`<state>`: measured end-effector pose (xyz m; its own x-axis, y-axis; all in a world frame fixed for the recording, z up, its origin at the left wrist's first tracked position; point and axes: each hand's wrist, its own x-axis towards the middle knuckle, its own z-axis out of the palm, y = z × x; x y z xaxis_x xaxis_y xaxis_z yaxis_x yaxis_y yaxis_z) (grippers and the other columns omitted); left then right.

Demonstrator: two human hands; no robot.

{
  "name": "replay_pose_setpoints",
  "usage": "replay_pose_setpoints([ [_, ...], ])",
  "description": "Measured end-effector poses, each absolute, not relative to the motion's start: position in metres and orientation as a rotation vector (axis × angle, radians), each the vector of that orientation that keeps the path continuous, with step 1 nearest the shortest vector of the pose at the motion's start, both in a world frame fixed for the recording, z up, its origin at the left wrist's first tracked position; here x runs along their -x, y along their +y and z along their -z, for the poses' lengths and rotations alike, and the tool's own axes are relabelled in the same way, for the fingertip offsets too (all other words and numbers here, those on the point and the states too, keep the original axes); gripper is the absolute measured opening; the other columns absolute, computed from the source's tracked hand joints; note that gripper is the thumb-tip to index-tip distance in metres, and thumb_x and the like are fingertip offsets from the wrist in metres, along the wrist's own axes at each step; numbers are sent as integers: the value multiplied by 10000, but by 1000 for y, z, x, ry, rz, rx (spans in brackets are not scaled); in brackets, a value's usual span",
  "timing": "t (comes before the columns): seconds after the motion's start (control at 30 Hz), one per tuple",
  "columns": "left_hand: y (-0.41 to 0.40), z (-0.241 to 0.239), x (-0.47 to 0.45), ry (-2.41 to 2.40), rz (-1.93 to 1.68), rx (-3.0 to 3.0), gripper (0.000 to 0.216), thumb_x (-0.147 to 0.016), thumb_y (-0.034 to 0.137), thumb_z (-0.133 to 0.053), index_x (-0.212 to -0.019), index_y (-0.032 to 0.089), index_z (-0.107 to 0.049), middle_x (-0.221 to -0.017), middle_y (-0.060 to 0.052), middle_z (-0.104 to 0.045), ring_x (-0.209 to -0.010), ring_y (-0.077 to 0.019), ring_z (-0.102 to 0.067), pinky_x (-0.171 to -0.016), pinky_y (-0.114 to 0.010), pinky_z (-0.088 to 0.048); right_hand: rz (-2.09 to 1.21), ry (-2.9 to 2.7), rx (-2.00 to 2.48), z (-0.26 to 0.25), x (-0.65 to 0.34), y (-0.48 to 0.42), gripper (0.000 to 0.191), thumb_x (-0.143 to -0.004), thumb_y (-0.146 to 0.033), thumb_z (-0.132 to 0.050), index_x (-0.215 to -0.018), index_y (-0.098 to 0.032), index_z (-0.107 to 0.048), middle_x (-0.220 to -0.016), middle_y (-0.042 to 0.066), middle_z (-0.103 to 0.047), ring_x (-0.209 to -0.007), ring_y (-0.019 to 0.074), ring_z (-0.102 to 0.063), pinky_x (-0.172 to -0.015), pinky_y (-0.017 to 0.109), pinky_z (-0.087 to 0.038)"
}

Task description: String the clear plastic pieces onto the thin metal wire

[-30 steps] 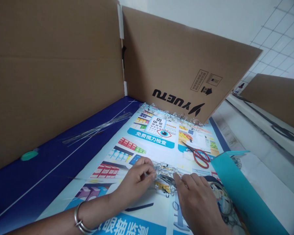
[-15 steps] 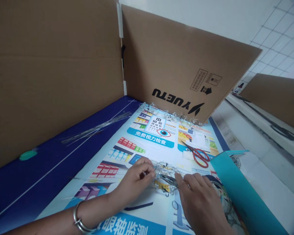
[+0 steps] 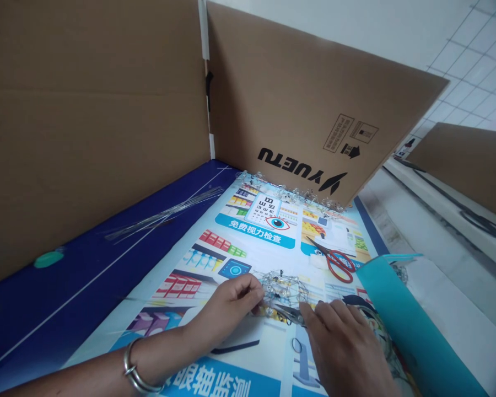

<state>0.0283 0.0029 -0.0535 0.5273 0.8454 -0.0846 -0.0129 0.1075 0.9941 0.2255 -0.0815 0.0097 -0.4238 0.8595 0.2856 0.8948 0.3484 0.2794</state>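
Observation:
A tangled piece of thin wire with clear and dark beads (image 3: 285, 288) is in front of me, just above the printed sheet. My left hand (image 3: 240, 298) pinches its left edge between thumb and fingers. My right hand (image 3: 343, 339) is closed around a pair of pliers (image 3: 288, 313), whose handles are hidden in the palm. The plier jaws point left, at the lower part of the wire piece, close to my left fingertips. Whether the jaws grip a wire is too small to tell.
Red-handled scissors (image 3: 339, 266) lie beyond my right hand. A teal box (image 3: 413, 320) stands at the right. Loose straight wires (image 3: 165, 214) and a green lump (image 3: 48, 259) lie on the blue surface. More beaded wire pieces (image 3: 289, 194) line the foot of a cardboard panel (image 3: 306, 99).
The pliers and my right hand have shifted slightly down and right. The wire piece has tilted, its upper part now standing more in view. My left hand keeps its pinch.

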Motion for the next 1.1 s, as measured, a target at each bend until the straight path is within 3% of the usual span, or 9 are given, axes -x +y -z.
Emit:
replay_pose_setpoints([
  [0.27,8,56,-28,713,-720,-1260,218,-855,321,-506,-720,153,-540,-649,6,-566,-637,-117,-519,-641,-261,-399,559,-2484,1719,-13,-233,-82,276,-738,-116,-537,-989,-199,-619,-729,25,-596,-668,174,-497,-643,323,-277],
  [0.4,10,56,-25,589,-682,-1157,141,-820,292,-555,-869,160,-555,-731,-3,-583,-698,-123,-540,-689,-276,-408,547,-2459,1702,-15,-235,-82,235,-775,-156,-513,-979,-208,-617,-710,20,-587,-661,173,-498,-642,322,-273],
  [0.6,9,57,-26,593,-699,-1294,183,-741,192,-608,-904,178,-524,-764,9,-534,-714,-120,-507,-691,-271,-409,532,-2503,1663,-12,-227,-82,309,-715,-126,-567,-1013,-202,-600,-725,14,-594,-664,172,-489,-626,318,-267],
  [1.1,7,57,-30,684,-756,-1458,215,-754,190,-542,-957,177,-472,-748,6,-527,-687,-121,-502,-688,-292,-432,652,-2590,1601,-4,-217,-78,380,-686,-76,-559,-1060,-141,-575,-738,45,-576,-688,204,-460,-641,349,-276],
])
